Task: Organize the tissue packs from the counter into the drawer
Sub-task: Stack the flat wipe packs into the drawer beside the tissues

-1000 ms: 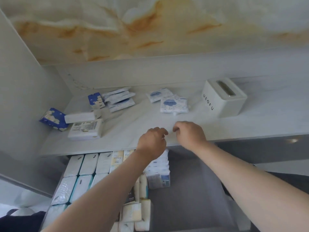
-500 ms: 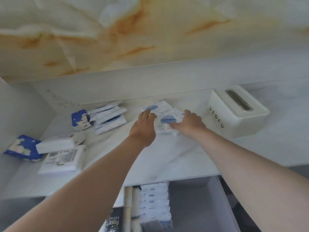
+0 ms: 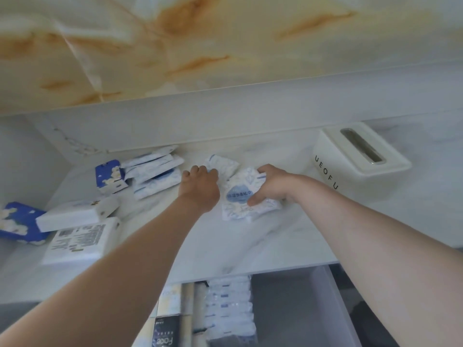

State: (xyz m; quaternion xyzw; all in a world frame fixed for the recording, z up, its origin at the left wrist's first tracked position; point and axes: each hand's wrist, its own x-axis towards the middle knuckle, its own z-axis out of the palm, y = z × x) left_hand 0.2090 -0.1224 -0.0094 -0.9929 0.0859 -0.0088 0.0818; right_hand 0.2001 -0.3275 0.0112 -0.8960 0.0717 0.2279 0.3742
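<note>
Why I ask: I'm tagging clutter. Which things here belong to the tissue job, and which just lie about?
Job: left hand curled on far pack; right hand gripping near pack; flat-pack pile; rear blue pack; left blue pack; white block; printed pack; drawer.
Lying about: tissue box.

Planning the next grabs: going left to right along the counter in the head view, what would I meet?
Dark blue tissue pack → small blue pack → stack of flat white-and-blue packs → left hand, fingers curled at a farther white pack → blue-emblem white pack → right hand gripping it → white UEOFU tissue box.
</note>
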